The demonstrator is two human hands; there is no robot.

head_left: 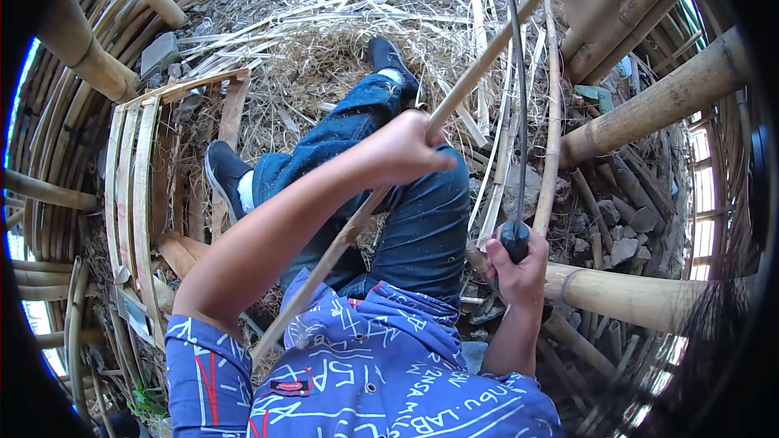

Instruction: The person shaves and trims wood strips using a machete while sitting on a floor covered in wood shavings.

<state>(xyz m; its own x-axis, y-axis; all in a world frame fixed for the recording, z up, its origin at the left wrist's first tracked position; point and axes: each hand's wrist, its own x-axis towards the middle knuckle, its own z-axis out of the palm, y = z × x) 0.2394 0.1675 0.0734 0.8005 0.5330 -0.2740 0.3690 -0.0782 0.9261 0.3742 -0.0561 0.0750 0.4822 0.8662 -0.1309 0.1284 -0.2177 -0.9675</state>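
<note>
A long, narrow, tan wooden stick is held aslant above the lap by the left hand, whose fingers are wrapped around its middle; the hand is slightly blurred. The upper end of the stick is pointed toward the far right corner of the ground, and its lower end is brought close to the blue, white-patterned shirt; whether cloth is touched cannot be told.

In the right hand, a knife with a black, rounded handle is clamped, the thumb laid along the handle. Its long, thin, dark blade is aimed at the far edge of the ground and is kept apart from the stick.

Behind the right hand a thick, yellowish bamboo pole is seen, with grey broken stones scattered beyond it. Legs in dark blue jeans are stretched beneath the stick. Toward the left edge of the ground a slatted, pale wooden crate is placed, and pale split strips are strewn along the far edge.
</note>
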